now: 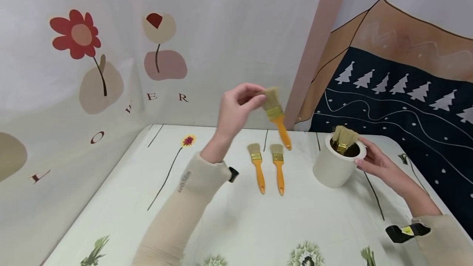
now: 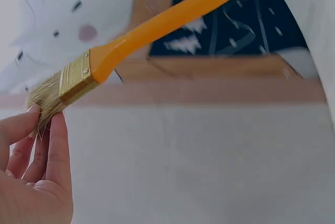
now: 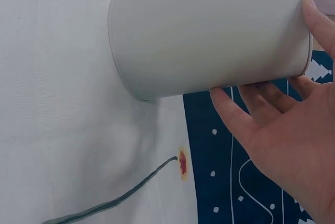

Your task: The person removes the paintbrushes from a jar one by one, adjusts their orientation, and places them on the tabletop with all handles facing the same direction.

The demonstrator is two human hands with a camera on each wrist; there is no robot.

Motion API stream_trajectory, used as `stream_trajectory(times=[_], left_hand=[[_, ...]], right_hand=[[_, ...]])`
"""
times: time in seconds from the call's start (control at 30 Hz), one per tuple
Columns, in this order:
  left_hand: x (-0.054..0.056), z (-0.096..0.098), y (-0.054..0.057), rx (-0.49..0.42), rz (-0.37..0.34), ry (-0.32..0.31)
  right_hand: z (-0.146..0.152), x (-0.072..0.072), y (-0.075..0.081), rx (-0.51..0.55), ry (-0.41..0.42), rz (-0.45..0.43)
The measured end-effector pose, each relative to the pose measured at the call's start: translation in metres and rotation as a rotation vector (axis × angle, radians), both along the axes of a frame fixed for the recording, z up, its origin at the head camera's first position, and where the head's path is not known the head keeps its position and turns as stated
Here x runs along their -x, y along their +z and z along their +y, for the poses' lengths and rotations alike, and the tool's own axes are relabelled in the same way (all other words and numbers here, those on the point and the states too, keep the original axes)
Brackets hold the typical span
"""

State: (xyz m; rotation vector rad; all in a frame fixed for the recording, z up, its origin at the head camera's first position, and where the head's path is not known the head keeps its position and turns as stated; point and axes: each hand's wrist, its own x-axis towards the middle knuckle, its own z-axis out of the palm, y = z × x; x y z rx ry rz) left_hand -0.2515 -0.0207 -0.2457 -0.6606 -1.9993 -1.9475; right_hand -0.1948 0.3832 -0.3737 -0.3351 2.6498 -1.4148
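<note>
My left hand pinches a paintbrush by its pale bristles, above the table. Its orange handle hangs down to the right in the head view and points away from the fingers in the left wrist view. Below it, two similar paintbrushes lie side by side, bristles toward the back. At the right, my right hand holds a white cylindrical container, with the thumb and fingers at its rim and side. Paintbrush bristles stick up out of its mouth; the handle part inside is hidden.
A white printed cloth covers the table. Behind it hangs a pale curtain with printed flowers and letters, and at the right a dark blue tree-patterned cloth. Black bands sit at both wrists.
</note>
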Motion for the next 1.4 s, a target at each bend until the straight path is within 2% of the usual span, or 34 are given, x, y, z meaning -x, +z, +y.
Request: stream_trajectory(times=[0.17,0.4,0.57,0.7,0.87,1.07,1.2,1.4], left_hand=[[0.011,-0.042,-0.018,0.063,-0.114,0.071],[0.032,-0.084,-0.058,0.178,-0.376,0.131],[0.049,-0.096,-0.088,0.212,-0.545,0.159],[0.056,-0.096,-0.107,0.237,-0.635,0.158],[0.064,-0.092,-0.129,0.267,-0.693,0.162],[0.069,-0.083,-0.151,0.323,-0.719,0.173],[0.068,-0.079,-0.161,0.330,-0.734,0.177],[0.066,-0.075,-0.167,0.339,-0.746,0.169]], right_hand=[[0.000,0.000,0.000,-0.002,-0.002,0.005],[0.000,0.000,0.000,-0.003,0.001,-0.001],[-0.001,0.000,-0.002,0.009,0.004,-0.003],[-0.001,0.000,-0.003,0.014,0.003,-0.002],[-0.001,0.000,-0.001,0.011,-0.003,-0.005],[-0.001,-0.001,0.000,0.012,-0.004,0.000],[-0.001,0.000,-0.001,0.008,-0.007,-0.002],[0.000,0.001,-0.001,0.001,-0.016,-0.010]])
